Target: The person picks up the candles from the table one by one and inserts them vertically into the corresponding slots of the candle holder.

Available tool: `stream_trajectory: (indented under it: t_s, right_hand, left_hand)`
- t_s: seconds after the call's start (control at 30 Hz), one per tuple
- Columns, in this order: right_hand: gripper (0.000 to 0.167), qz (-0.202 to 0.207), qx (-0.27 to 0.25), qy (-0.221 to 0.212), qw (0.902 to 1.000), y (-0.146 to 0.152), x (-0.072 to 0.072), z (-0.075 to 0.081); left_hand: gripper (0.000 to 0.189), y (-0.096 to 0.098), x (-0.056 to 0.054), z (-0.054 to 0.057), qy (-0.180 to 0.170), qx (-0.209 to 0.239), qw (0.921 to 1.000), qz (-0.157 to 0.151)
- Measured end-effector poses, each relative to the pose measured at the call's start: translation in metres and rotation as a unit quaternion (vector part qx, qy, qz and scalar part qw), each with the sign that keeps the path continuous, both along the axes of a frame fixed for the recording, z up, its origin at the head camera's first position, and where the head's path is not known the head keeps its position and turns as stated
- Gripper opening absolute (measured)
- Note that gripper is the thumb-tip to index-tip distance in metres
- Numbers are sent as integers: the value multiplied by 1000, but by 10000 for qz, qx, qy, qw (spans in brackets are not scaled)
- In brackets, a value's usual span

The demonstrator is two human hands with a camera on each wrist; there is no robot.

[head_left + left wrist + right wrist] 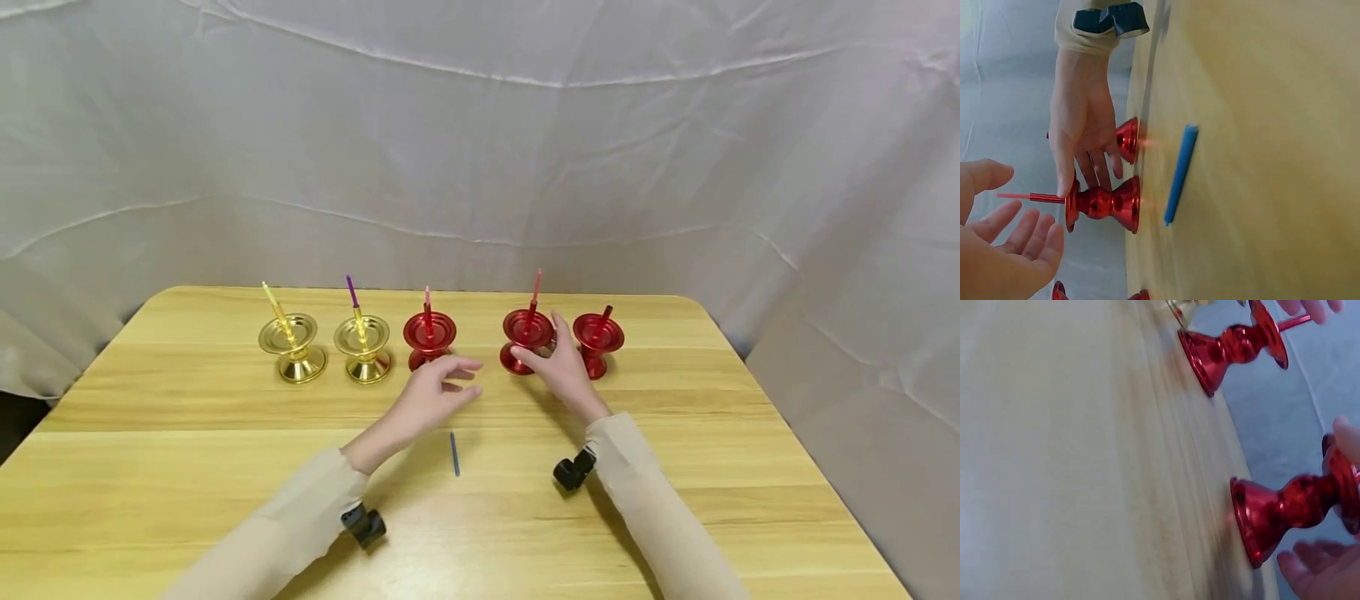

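Observation:
My right hand (566, 371) is spread around the middle red candle holder (517, 360), which stands upright with a pink candle (537, 285) in its tube. In the right wrist view the thumb (1349, 440) is at the dish, while the other fingers lie loosely beside the stem. My left hand (427, 396) hovers with relaxed fingers, holding nothing, in front of the left red candle holder (441, 325), whose lower part it partly hides. Nearer me a blue candle (454, 454) lies on the table; the left wrist view shows the blue candle (1180, 175) closer.
Two gold candle holders (302, 364) stand in the row at left, bearing a yellow candle (272, 298) and a purple candle (352, 292). At the right end stands a red holder (595, 364) with no candle showing. A pale curtain (480, 158) hangs behind the wooden table (187, 500).

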State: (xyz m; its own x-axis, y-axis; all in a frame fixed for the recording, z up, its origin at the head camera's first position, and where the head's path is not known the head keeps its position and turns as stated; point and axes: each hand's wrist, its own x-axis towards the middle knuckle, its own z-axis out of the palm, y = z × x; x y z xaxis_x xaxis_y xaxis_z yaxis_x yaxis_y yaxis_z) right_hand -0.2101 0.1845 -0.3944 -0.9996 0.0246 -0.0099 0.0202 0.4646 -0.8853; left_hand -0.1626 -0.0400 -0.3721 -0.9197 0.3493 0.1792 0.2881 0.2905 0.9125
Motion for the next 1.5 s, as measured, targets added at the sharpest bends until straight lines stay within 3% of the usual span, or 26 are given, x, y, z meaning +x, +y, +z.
stream_trajectory:
  t_s: [0.2, 0.37, 0.5, 0.7, 0.83, 0.93, 1.07, 1.17, 1.5]
  right_hand:
    - [102, 254, 825, -60, 9963, 12, 29, 19]
    - [86, 301, 650, 390, 9967, 28, 46, 32]
    - [70, 81, 684, 1001, 9926, 42, 52, 34]
    - [41, -414, 1046, 1970, 9739, 62, 54, 29]
    - [38, -785, 1049, 2370, 9626, 73, 49, 24]
    - [50, -928, 1025, 2209, 9655, 79, 43, 19]
    - [78, -773, 931, 1275, 9844, 89, 39, 14]
    - [92, -554, 796, 714, 9927, 94, 35, 11]
    - [97, -427, 330, 364, 9979, 92, 16, 3]
  left_hand:
    - [31, -18, 19, -6, -734, 435, 9962, 161]
    - [34, -30, 31, -11, -1088, 581, 9917, 353]
    - [37, -35, 41, -13, -1407, 716, 9865, 427]
    - [38, -35, 54, -20, -1897, 900, 9765, 481]
    - [37, -34, 58, -26, -2094, 976, 9717, 498]
    - [35, -33, 59, -28, -2124, 907, 9713, 565]
    - [37, -32, 58, -27, -2243, 765, 9692, 675]
    - [37, -31, 57, -27, -2314, 665, 9679, 720]
    - [28, -21, 55, -24, -2127, -217, 9748, 639]
